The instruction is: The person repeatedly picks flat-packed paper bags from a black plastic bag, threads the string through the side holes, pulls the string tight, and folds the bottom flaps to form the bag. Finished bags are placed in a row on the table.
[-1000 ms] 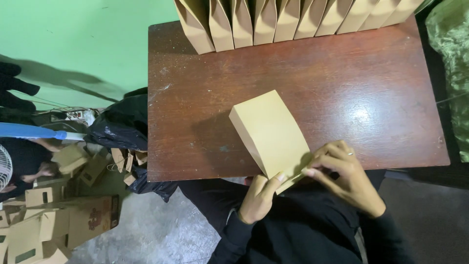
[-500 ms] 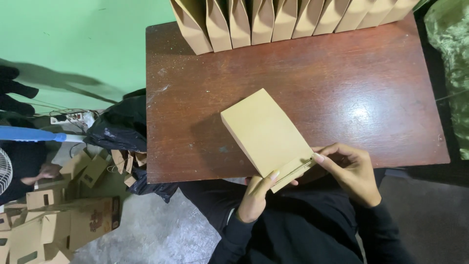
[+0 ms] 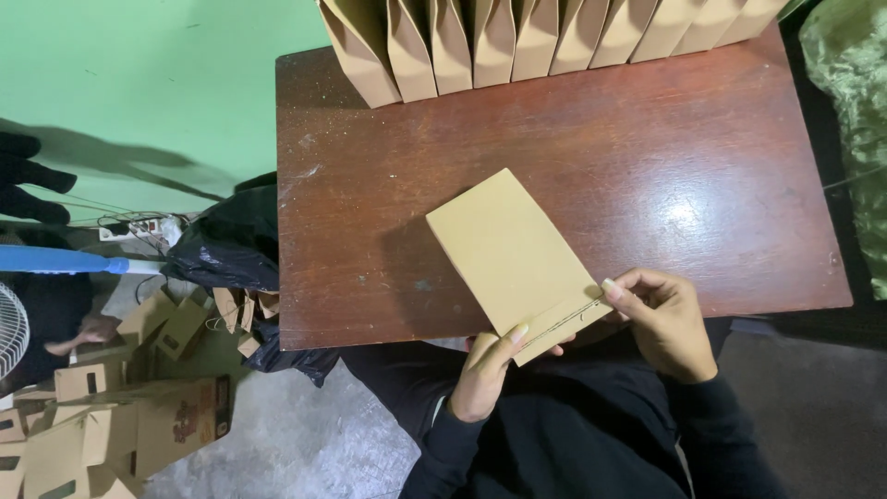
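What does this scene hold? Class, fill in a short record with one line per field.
Surface: dark brown wooden table
Left hand: grips the near edge of a flat brown paper bag
Right hand: pinches a thin string at the bag's near corner
Back of table: row of upright brown paper bags
Floor, left: cardboard boxes, black plastic bag

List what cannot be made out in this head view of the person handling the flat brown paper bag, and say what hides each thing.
- Flat paper bag: its underside, against the table.
- Left hand: its fingers, under the bag's near edge.
- Row of standing bags: tops cut off by the upper edge.
- Thin string by the right hand: too fine to trace.
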